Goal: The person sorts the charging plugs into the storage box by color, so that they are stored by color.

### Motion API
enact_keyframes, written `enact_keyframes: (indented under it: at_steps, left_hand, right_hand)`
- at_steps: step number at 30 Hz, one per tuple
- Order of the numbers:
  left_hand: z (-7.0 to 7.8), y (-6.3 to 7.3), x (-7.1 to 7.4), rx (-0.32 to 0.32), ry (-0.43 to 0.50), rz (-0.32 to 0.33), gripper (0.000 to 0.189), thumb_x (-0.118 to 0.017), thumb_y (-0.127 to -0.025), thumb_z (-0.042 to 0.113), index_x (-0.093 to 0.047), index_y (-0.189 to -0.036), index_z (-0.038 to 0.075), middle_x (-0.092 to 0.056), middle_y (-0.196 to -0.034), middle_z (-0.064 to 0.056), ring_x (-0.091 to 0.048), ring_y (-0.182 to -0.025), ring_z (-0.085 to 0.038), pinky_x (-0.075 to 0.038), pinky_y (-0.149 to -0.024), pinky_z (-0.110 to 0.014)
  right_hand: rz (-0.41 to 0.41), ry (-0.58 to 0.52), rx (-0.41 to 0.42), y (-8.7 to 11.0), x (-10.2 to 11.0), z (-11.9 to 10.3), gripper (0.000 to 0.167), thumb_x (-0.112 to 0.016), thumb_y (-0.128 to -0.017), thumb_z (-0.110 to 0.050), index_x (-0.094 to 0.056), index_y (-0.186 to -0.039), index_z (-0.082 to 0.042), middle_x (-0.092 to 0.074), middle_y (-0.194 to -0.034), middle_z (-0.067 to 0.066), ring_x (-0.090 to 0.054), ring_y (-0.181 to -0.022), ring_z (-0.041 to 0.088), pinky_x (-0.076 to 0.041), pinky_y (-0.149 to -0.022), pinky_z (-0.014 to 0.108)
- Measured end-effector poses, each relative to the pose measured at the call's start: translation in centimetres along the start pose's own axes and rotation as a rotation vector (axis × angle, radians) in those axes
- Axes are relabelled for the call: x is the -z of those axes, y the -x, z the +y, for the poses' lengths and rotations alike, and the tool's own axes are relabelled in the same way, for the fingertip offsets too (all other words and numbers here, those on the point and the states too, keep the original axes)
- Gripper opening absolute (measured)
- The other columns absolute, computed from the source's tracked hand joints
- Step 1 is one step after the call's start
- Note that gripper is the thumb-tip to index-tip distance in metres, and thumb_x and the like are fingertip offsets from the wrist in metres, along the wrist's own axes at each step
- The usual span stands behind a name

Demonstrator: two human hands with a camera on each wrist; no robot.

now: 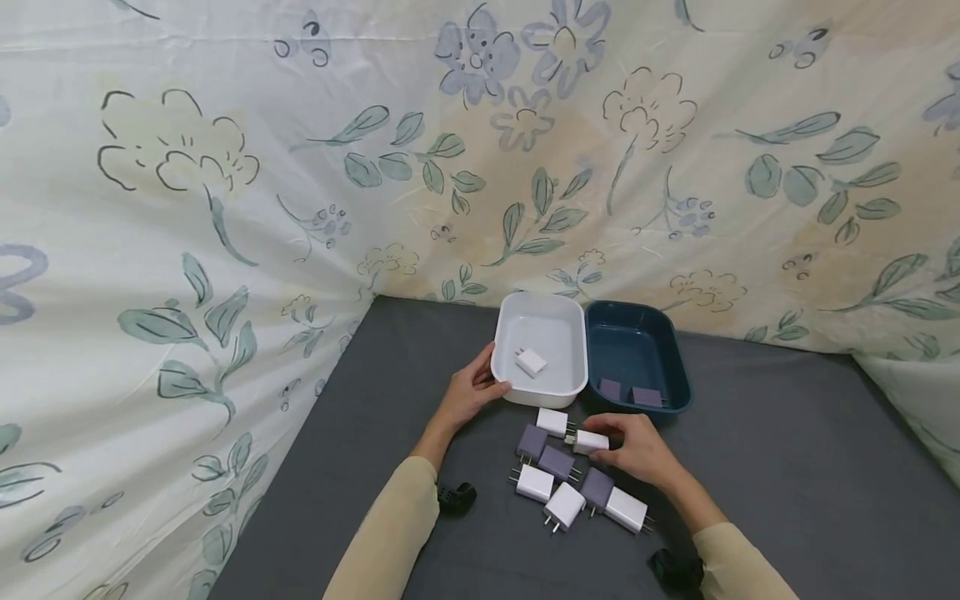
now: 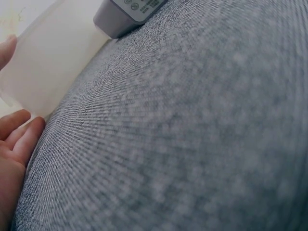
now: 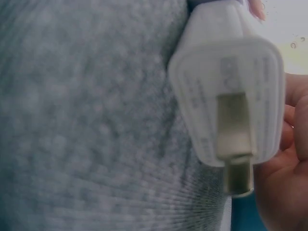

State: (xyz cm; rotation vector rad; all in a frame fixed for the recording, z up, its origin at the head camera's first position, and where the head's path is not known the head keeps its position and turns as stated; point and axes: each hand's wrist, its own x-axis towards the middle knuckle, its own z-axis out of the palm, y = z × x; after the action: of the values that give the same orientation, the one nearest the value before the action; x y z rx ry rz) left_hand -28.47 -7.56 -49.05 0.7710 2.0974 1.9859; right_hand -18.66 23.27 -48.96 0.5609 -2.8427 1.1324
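Observation:
My left hand [image 1: 467, 393] holds the near left corner of a white basin [image 1: 579, 387], thumb toward the front and fingers along the left side. In the left wrist view its fingers [image 2: 24, 134] lie low against the pale wall. One white plug charger [image 1: 530, 362] lies inside this basin. My right hand [image 1: 637, 446] pinches another white charger [image 1: 592, 442] between thumb and fingers, beside a white charger [image 1: 552, 422] on the table. In the right wrist view, a loose white charger [image 3: 226, 96] with metal prongs fills the foreground, with the hand behind it.
A dark blue basin [image 1: 637, 329] stands against the white one, with two purple chargers [image 1: 647, 397] inside. Several white and purple chargers [image 1: 557, 462] lie close together on the dark grey cloth [image 1: 420, 350]. A flowered fabric backdrop [image 1: 420, 225] rises behind.

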Motion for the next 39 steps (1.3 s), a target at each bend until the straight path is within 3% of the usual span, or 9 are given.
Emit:
enact_keyframes:
  at_steps: [11, 20, 32, 39]
  left_hand:
    - [0.2, 0.2, -0.1, -0.002, -0.001, -0.001, 0.083, -0.07, -0.09, 0.008, -0.019, -0.154, -0.001, -0.032, -0.154, -0.028, -0.038, -0.139, -0.044, -0.041, -0.107, -0.052]
    - [0.3, 0.2, 0.0, -0.005, 0.0, -0.01, 0.083, -0.069, -0.09, 0.007, -0.018, -0.155, -0.001, -0.031, -0.153, -0.03, -0.038, -0.139, -0.045, -0.04, -0.107, -0.054]
    - [0.3, 0.3, -0.1, 0.004, -0.006, -0.01, 0.083, -0.068, -0.091, 0.009, -0.017, -0.155, 0.001, -0.031, -0.154, -0.028, -0.038, -0.139, -0.043, -0.041, -0.108, -0.054]
    - [0.2, 0.2, 0.0, 0.003, -0.003, -0.008, 0.083, -0.069, -0.09, 0.008, -0.017, -0.155, 0.0, -0.032, -0.154, -0.027, -0.038, -0.139, -0.043, -0.042, -0.107, -0.052]
  right_hand:
    - [0.013, -0.039, -0.019, 0.3, 0.1, 0.1, 0.031, -0.081, -0.076, -0.005, -0.073, -0.106, -0.009, -0.073, -0.099, 0.005, -0.065, -0.082, 0.003, -0.057, -0.069, 0.02]
    - [0.076, -0.13, -0.067, 0.1, 0.4, -0.3, 0.031, -0.08, -0.076, -0.003, -0.072, -0.107, -0.007, -0.072, -0.103, 0.011, -0.066, -0.08, 0.003, -0.057, -0.068, 0.019]
    - [0.085, -0.267, -0.131, -0.7, 0.9, -1.1, 0.032, -0.079, -0.079, -0.005, -0.071, -0.11, -0.003, -0.071, -0.104, 0.018, -0.068, -0.08, 0.006, -0.058, -0.068, 0.021]
    - [0.089, -0.284, -0.131, -1.0, 1.0, -1.5, 0.034, -0.079, -0.08, -0.008, -0.07, -0.111, 0.0, -0.071, -0.105, 0.021, -0.068, -0.08, 0.006, -0.058, -0.068, 0.02]
